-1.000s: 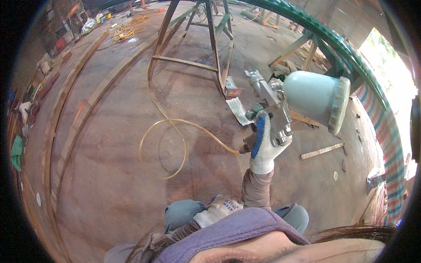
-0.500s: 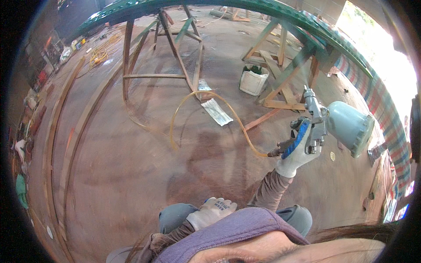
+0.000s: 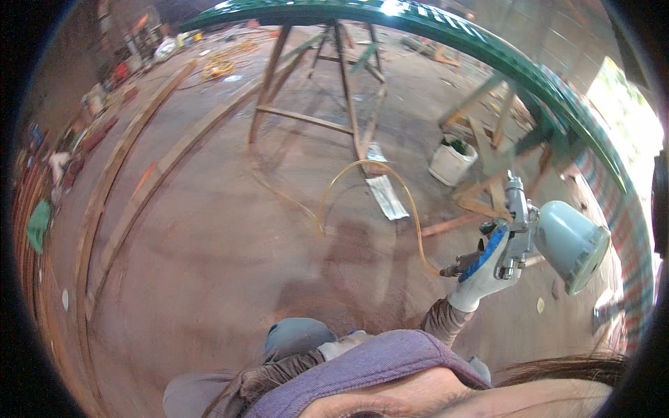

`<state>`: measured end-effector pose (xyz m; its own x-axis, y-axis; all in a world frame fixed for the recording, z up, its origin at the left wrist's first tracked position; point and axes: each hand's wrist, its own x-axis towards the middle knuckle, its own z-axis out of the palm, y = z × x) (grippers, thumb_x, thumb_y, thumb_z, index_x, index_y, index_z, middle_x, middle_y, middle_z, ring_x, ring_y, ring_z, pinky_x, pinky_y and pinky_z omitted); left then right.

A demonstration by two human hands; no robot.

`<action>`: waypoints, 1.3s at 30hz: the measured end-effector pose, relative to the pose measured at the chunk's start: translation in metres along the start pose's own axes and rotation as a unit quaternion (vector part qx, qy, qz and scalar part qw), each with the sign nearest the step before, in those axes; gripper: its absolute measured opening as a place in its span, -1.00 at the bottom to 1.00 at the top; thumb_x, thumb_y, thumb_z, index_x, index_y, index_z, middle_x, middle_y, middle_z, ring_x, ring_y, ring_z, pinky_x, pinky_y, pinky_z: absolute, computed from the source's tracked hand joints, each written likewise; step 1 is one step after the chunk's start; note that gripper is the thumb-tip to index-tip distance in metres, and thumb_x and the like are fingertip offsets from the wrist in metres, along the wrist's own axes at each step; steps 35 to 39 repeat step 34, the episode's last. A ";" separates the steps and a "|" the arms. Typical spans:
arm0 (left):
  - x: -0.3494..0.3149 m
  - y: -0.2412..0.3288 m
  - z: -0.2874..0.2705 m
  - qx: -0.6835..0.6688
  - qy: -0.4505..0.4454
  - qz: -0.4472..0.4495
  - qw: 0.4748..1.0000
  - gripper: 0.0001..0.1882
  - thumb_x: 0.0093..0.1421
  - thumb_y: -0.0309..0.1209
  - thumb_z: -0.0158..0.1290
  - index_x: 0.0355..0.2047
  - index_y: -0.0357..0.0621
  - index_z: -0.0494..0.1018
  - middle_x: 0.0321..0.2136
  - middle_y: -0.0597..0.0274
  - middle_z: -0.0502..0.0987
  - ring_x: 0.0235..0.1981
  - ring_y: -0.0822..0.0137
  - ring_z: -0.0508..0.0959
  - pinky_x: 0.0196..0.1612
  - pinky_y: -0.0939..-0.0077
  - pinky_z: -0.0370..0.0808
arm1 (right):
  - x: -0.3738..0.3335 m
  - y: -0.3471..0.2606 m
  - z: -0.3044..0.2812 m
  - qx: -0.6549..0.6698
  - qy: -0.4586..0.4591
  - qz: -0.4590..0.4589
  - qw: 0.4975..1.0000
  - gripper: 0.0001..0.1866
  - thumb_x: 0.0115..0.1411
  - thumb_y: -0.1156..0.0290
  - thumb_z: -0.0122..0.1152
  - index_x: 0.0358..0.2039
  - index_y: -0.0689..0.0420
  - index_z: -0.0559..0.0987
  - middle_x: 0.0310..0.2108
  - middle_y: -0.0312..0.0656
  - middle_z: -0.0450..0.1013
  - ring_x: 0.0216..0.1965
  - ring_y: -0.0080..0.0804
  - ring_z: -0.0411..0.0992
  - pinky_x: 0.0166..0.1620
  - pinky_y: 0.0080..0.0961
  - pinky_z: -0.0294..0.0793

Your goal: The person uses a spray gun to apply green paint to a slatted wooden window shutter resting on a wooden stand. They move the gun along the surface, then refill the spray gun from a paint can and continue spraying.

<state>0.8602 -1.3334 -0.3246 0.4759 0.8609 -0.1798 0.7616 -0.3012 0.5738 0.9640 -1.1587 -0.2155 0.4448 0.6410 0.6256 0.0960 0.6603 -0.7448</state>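
My right hand (image 3: 481, 282), in a white glove with a blue edge, is wrapped round the grip of a metal spray gun (image 3: 517, 223). A pale grey paint cup (image 3: 570, 244) juts from the gun's right side. From the grip a yellowish air hose (image 3: 411, 202) loops away to the left and down to the floor. The nozzle points up toward a long green metal piece (image 3: 446, 26) lying across wooden trestles. My left hand (image 3: 341, 345), also gloved, rests by my left knee; purple cloth hides most of it and its fingers.
A wooden trestle (image 3: 306, 120) stands ahead, another at the right beside a white bucket (image 3: 453, 161). Long timbers (image 3: 132, 143) lie on the floor at left, with a coiled yellow hose (image 3: 226, 61) beyond. A striped sheet (image 3: 637, 258) hangs at far right.
The whole view has swung, so the trestles, bucket and timbers sit farther right. The spray gun appears lower in the picture, still in my right hand. My left hand is now more covered by cloth.
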 end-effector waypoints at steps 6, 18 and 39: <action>-0.040 -0.025 -0.008 -0.039 0.066 -0.034 0.996 -0.63 0.13 -0.22 0.00 -0.09 -0.10 0.43 -0.16 0.05 0.50 -0.07 -0.01 0.49 -0.03 0.14 0.40 | -0.052 -0.020 0.077 0.088 -0.143 0.026 0.985 -0.66 0.19 0.66 0.14 0.01 0.36 0.45 -0.35 -0.16 0.52 -0.42 -0.59 0.44 -0.38 -0.63 0.44; -0.129 -0.079 -0.025 -0.113 0.174 -0.115 0.972 -0.59 0.16 -0.26 0.04 0.01 -0.11 0.40 -0.02 -0.01 0.43 0.04 0.01 0.42 0.09 0.17 0.34 | -0.133 -0.072 0.213 0.206 -0.308 0.030 0.928 -0.70 0.16 0.64 0.20 -0.06 0.28 0.49 -0.23 -0.24 0.51 -0.31 -0.64 0.42 -0.24 -0.65 0.45; -0.411 -0.375 0.196 -0.372 0.355 -0.839 0.179 0.45 -0.28 0.44 0.19 0.38 -0.16 -0.29 0.38 -0.16 -0.33 0.39 -0.15 -0.26 0.34 -0.18 -0.16 | -0.160 -0.081 0.205 0.098 -0.112 0.017 0.989 -0.78 0.20 0.57 0.19 -0.14 0.35 0.55 -0.35 -0.17 0.54 -0.39 -0.58 0.46 -0.33 -0.63 0.44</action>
